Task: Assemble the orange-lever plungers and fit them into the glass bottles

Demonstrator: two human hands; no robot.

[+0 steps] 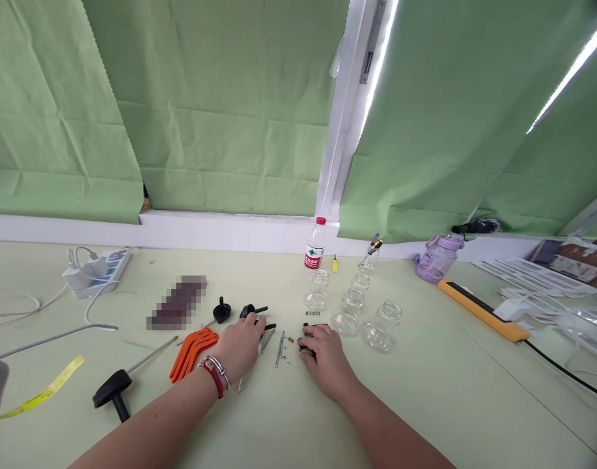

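My left hand (237, 345) is left of centre, its fingers bent down over black parts with metal rods. One short black handle (269, 326) sticks out past its fingertips; a black knob with a handle (248, 311) lies just beyond. My right hand (322, 358) curls over small black pieces (306, 352) on the table, partly hidden by its fingers. Between the hands lie long screws (280, 349) and several tiny nuts (285, 356). A coil spring (312, 313) is just beyond the right hand. Orange flat pieces (193, 352) fan out beside my left wrist.
Several clear glass jars (346, 319) stand to the right, near a red-capped water bottle (314, 247) and a yellow screwdriver (334, 264). A black-handled rod (113, 389) lies left. Power strips (100, 270), an orange-and-black bar (481, 311) and a purple bottle (437, 259) sit farther out.
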